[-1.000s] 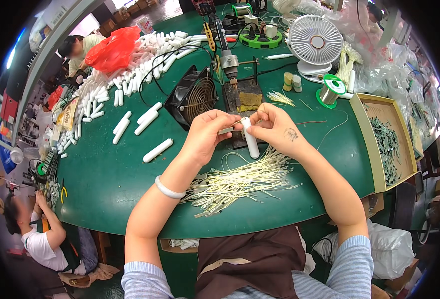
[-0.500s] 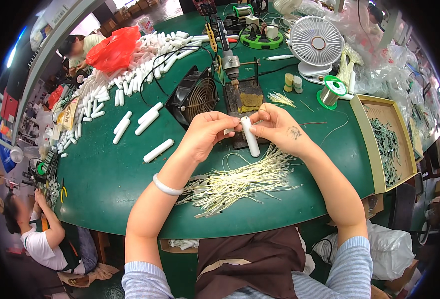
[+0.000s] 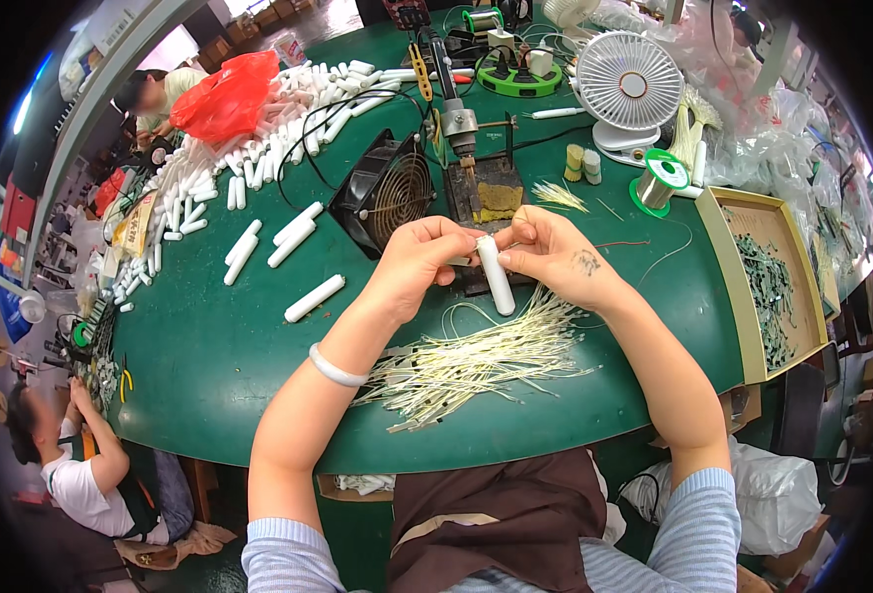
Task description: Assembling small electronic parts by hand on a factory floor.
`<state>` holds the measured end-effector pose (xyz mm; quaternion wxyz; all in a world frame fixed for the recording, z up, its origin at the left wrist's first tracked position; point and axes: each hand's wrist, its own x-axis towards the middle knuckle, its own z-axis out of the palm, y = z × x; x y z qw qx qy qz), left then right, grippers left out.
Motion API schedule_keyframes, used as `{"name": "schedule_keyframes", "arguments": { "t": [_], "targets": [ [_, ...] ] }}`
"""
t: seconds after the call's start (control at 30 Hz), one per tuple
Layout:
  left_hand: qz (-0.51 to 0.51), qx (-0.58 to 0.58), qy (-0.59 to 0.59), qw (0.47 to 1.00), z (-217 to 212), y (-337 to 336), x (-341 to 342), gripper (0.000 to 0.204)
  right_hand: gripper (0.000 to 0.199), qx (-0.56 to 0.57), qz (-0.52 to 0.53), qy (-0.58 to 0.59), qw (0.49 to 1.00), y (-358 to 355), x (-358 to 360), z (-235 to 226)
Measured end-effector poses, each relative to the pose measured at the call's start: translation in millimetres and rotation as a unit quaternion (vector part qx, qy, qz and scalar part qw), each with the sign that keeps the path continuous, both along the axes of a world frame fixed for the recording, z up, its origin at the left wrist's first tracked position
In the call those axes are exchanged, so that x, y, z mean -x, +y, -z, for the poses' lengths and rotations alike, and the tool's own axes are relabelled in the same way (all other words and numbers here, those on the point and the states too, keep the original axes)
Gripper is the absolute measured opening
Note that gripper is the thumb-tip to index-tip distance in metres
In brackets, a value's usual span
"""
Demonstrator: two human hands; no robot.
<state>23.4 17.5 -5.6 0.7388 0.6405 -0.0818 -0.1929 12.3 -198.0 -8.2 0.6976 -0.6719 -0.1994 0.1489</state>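
Observation:
A white cylinder [image 3: 498, 282] is tilted between my hands above the middle of the table, its lower end toward me. My left hand [image 3: 418, 259] pinches it at the upper left end; any small part under those fingertips is hidden. On the other side, my right hand [image 3: 558, 259] grips the upper end between thumb and fingers. Just nearer to me lies a loose heap of thin pale-yellow wires [image 3: 476, 361]. Behind my hands stand a soldering iron [image 3: 461, 133] in a clamp and a yellow sponge [image 3: 498, 201] on a dark block.
Left of the iron is a black fan [image 3: 385, 188]. More white cylinders [image 3: 313, 298] lie on the left, with a large pile behind. At the right are a white fan [image 3: 630, 84], a solder spool [image 3: 659, 181] and a box [image 3: 752, 366] of small wired parts. A co-worker [image 3: 90, 465] sits at left.
The white cylinder and my left hand have shifted very slightly, the cylinder a touch nearer to me. Both hands keep their grip; the table's other things look the same.

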Motion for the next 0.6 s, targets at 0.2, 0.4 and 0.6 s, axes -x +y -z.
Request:
{"name": "schedule_keyframes", "arguments": {
  "t": [0.2,0.4,0.6],
  "targets": [
    [0.001,0.077,0.055,0.996,0.1,-4.5,0.2,0.008,0.029,-0.012,0.001,0.007,1.0,-0.6,-4.0,8.5],
    [0.0,0.052,0.058,0.997,0.5,-6.5,-1.9,0.01,0.029,-0.011,0.021,0.011,1.0,0.7,-1.1,4.6],
    [0.035,0.132,0.079,0.987,5.3,-3.8,-3.7,0.009,0.028,-0.014,0.024,0.012,1.0,-0.1,-2.5,7.8]
  ]
}}
